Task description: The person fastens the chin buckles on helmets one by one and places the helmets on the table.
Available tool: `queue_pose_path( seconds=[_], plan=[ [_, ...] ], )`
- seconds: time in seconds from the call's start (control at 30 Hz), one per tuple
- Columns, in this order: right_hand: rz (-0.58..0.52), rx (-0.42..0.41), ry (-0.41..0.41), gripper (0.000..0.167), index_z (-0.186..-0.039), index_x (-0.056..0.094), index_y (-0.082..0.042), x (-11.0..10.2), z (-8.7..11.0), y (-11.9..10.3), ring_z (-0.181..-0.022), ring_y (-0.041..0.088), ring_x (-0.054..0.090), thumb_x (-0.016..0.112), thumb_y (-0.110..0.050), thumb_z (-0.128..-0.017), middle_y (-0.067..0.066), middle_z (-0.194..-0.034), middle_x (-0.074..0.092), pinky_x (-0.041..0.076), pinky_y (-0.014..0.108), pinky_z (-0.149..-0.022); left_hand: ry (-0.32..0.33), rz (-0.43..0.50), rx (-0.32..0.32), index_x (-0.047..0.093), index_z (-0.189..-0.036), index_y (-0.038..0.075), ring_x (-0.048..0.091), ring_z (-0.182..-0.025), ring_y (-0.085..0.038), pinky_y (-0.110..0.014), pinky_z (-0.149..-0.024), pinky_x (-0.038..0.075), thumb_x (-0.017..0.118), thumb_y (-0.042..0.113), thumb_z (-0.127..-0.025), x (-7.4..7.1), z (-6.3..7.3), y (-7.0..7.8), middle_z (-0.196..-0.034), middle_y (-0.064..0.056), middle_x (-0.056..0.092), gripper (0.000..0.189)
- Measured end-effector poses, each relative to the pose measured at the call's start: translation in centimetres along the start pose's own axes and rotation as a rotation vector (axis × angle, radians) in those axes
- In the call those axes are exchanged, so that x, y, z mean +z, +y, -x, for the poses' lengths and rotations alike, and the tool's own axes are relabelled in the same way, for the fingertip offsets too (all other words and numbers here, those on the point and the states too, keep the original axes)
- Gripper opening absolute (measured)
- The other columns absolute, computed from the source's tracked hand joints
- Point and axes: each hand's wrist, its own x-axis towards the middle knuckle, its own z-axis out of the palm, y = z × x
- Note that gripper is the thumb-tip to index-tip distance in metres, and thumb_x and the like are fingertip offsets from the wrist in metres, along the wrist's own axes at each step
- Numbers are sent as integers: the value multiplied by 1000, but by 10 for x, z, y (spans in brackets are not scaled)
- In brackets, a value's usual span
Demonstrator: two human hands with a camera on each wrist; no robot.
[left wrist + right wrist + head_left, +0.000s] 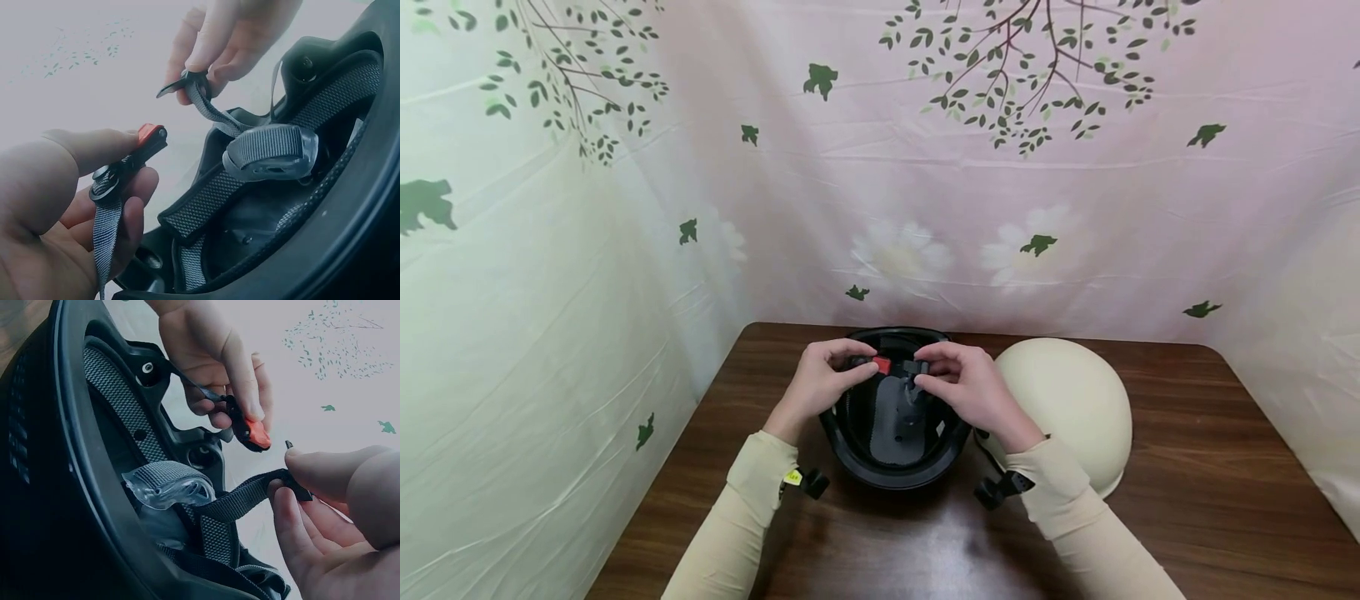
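A black helmet [895, 479] lies upside down on the table, its padded inside facing up. Over its opening my left hand [827, 375] pinches the red-and-black buckle half [149, 139] between thumb and fingers, with a grey strap [107, 231] hanging from it. Facing it, my right hand [966, 383] pinches the black buckle half [299, 486] on the other strap [244, 499]. A short gap separates the two buckle halves. A clear plastic chin piece [169, 490] sits on the right-hand strap, inside the helmet's outline.
A cream helmet [1067, 400] rests dome up on the wooden table [1217, 467], just right of the black one and close to my right forearm. A patterned cloth [925, 192] hangs behind the table and along both sides.
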Motion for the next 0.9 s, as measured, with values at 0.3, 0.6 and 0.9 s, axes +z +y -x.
queue_pose_path(
  seconds=[0.3,0.6,0.9],
  plan=[
    [71,-30,33,30,-122,76,-6,2,0,1,-96,21,75,81,-8,-93,11,-116,74,63,39,-85,4,10,21,80,-115,5,64,-87,-22,-25,-72,52,81,15,-94,2,-1,-1,-110,-8,78,23],
    [75,-36,35,31,-123,75,-3,3,-2,5,-99,25,74,80,-4,-92,14,-120,72,62,41,-87,0,6,27,79,-113,4,62,-80,-26,-26,-66,50,82,19,-94,1,-4,-7,-104,-6,77,24],
    [80,-24,25,30,-123,76,-4,4,-4,7,-100,25,72,79,-6,-94,13,-119,68,62,39,-87,-10,13,0,78,-115,5,61,-79,-24,-27,-66,50,81,18,-95,1,-5,-8,-109,-5,77,24]
  ],
)
